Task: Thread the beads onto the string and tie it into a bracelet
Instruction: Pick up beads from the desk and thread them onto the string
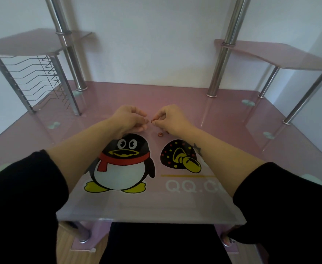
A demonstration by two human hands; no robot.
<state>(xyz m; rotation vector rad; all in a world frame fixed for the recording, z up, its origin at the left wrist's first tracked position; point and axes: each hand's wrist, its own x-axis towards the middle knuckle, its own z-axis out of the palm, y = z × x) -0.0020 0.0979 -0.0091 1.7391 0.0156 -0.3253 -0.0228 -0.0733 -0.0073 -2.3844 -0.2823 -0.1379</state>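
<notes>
Above a pink glass desk [175,96], the right hand [172,120] pinches a reddish bead [153,121] at its fingertips, facing the left hand [130,119], whose fingers curl inward (on the string, presumably, though that cannot be told). Steady, close hands should ease threading. The string is too fine to see; a loose bead [159,133] lies on the desk nearby

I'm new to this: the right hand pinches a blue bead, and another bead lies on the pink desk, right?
Not blue: the head view shows the bead pinched by the right hand is reddish-brown. Another bead does lie on the pink desk.
</notes>
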